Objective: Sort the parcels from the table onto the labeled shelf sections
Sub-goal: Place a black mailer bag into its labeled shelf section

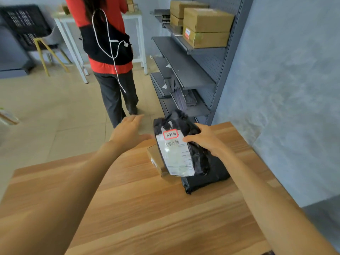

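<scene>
Your right hand (204, 139) grips the black poly-bag parcel (181, 144) from its right side, fingers curled over the crumpled plastic and the thumb tip resting at the edge of the white shipping label (176, 155). The bag stands tilted up off the wooden table (128, 199), its lower end close to or touching what lies beneath. Your left hand (128, 132) is spread flat with straight fingers, just beside the bag's left edge and holding nothing.

The step in hand looks like lifting this parcel and reading it. Bring the left palm under the lower left edge so the soft bag does not sag or slide out of a one-sided grip. Keep the thumb off the red-bordered handwritten tag (170, 134) at the top of the label, since that mark probably tells you the shelf section.

Directly under the bag lies a small cardboard box (156, 160), and to its right a second black bag (207, 177). Lift straight up before swinging away, or the plastic may drag the box toward the table's far edge.

Beyond the table stands the grey shelf unit (184, 69), with brown cartons (206, 26) on an upper tier. A person in a red top (108, 43) stands in the aisle beside it, so you should check your path before stepping out.
</scene>
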